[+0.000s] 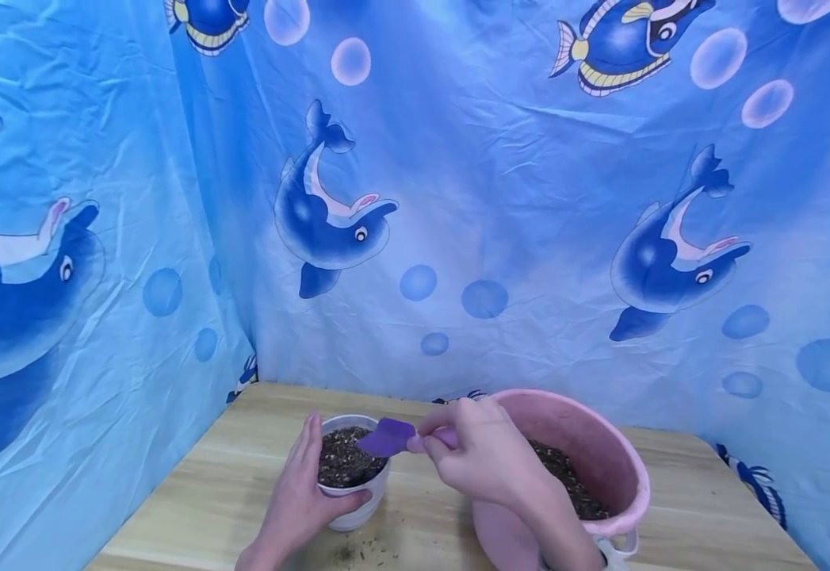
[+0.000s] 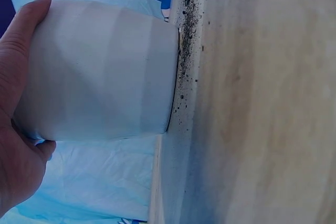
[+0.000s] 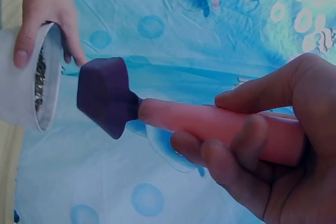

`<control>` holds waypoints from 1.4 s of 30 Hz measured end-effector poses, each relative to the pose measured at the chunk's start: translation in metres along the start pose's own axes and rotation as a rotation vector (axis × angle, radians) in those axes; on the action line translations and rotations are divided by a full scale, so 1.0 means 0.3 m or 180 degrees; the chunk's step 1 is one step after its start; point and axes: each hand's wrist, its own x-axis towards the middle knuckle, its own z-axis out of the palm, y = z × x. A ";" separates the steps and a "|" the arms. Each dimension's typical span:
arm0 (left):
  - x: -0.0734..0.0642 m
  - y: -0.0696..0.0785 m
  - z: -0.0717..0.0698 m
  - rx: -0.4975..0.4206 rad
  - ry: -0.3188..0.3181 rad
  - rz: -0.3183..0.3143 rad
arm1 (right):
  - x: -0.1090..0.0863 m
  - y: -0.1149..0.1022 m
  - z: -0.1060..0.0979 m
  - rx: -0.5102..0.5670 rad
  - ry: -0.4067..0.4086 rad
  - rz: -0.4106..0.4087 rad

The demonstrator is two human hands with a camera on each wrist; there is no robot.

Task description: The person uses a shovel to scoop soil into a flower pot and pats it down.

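A white flower pot (image 1: 352, 519) filled with dark soil (image 1: 343, 460) stands on the wooden table. My left hand (image 1: 302, 493) holds it by the upper side, thumb on the near wall and fingers on the left; the pot's smooth ribbed wall (image 2: 105, 72) fills much of the left wrist view. In my right hand (image 1: 489, 460) is a small garden trowel (image 3: 105, 95), with a purple blade and a pink handle gripped by the fingers. Its blade overlaps the pot's right rim in the head view. No soil shows on the blade face seen in the right wrist view.
A large pink bucket (image 1: 589, 424) with dark soil inside stands to the right, under my right forearm. Spilled soil crumbs (image 1: 365, 549) lie in front of the pot. Blue cloth (image 1: 415, 198) printed with dolphins and fish hangs behind and at the left of the table (image 1: 193, 492).
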 end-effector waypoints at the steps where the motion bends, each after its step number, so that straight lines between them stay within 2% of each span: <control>1: 0.001 0.002 0.000 -0.0005 -0.0028 -0.0022 | -0.006 0.001 -0.009 0.0025 0.0029 0.0011; 9: 0.010 0.025 -0.010 -0.0082 -0.0253 -0.0209 | -0.047 0.021 -0.080 0.0049 0.0244 -0.0029; 19: 0.005 0.041 -0.064 0.0043 -0.0427 -0.0238 | -0.093 0.047 -0.137 -0.0055 0.0406 0.0078; 27: 0.001 0.045 -0.076 0.0133 -0.0324 0.0038 | -0.128 0.073 -0.178 0.0162 0.0419 -0.0009; 31: 0.011 0.071 -0.073 0.0135 -0.0310 0.0147 | -0.158 0.105 -0.194 0.0271 0.0466 0.0042; 37: 0.032 0.117 -0.061 0.0183 -0.0360 0.0251 | -0.195 0.144 -0.217 0.0512 0.0570 -0.0144; 42: 0.041 0.147 -0.043 0.0166 -0.0432 0.0308 | -0.225 0.159 -0.246 0.0423 0.0583 0.0034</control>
